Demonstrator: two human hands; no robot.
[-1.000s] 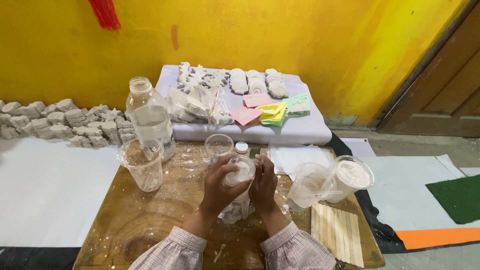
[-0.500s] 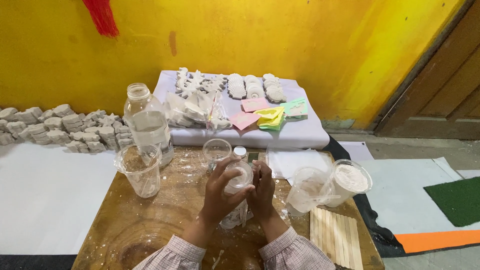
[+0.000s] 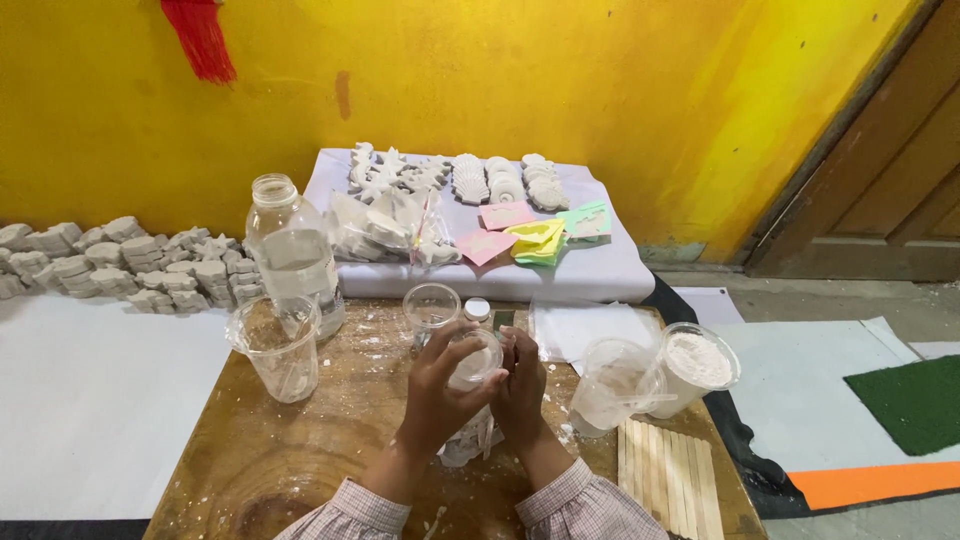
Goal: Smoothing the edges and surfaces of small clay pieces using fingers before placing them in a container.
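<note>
While both hands meet over the middle of the wooden table [image 3: 300, 460], they share one small clear plastic cup [image 3: 474, 358] tipped toward the camera, its inside coated white. The left hand [image 3: 440, 385] wraps the cup from the left and below, fingers curled closed around its wall. The right hand [image 3: 522, 385] presses against the cup's right side, fingers bent and closed on the rim; whether it also pinches something small there, I cannot tell. Under the hands lies a crumpled clear bag [image 3: 468, 440] with white pieces.

Just beyond the hands stands an empty clear cup [image 3: 431, 310], with a small white-capped vial [image 3: 478, 311] beside it. To the left are a larger clear cup [image 3: 277, 347] and a big plastic bottle [image 3: 292, 250]. To the right, a cup of white powder [image 3: 696, 366] stands touching a cloudy cup [image 3: 613, 384], and wooden sticks [image 3: 668, 475] lie nearer. On the far side, white plaster shapes [image 3: 455, 178] and coloured paper squares [image 3: 535, 232] rest on a pale cloth-covered platform [image 3: 600, 270]. More plaster pieces [image 3: 120, 262] pile at far left.
</note>
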